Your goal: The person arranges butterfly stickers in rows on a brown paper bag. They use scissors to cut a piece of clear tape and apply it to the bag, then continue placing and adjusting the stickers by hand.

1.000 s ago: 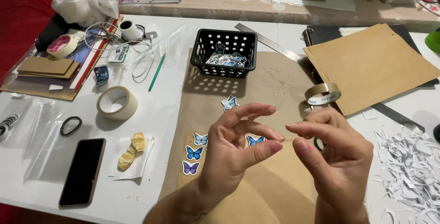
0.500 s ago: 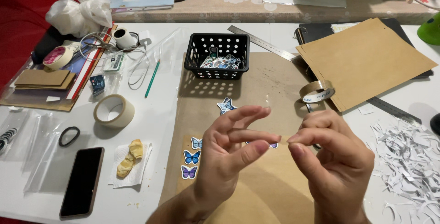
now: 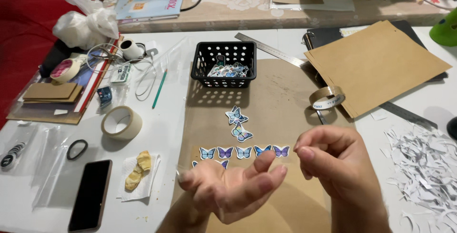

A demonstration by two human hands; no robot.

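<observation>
Surface: white table point(image 3: 171, 133) with a brown kraft sheet point(image 3: 281, 114) laid over its middle, a second counter along the far edge.
Left hand: left hand point(image 3: 228, 187) palm up over the near end of the sheet, fingers spread and loosely curled, holding nothing that can be made out.
Right hand: right hand point(image 3: 335, 164) just beside it, thumb and forefinger pinched together (whether something tiny sits between them cannot be told).
Butterfly stickers: a row of butterfly stickers point(image 3: 243, 152) lies flat on the sheet just beyond both hands, with two more butterflies point(image 3: 238, 123) a little farther up.
Basket: black plastic basket point(image 3: 223, 65) at the sheet's far end, more cut-outs inside.
Right side: clear tape roll point(image 3: 327, 97) beside a stack of kraft paper point(image 3: 376, 64); white paper scraps point(image 3: 423, 166) heaped near the edge.
Left side: wide tape roll point(image 3: 121, 122), dark phone point(image 3: 90, 195), black hair tie point(image 3: 77, 149), green pencil point(image 3: 159, 89).
Behind basket: metal ruler point(image 3: 269, 49), lying slantwise.
</observation>
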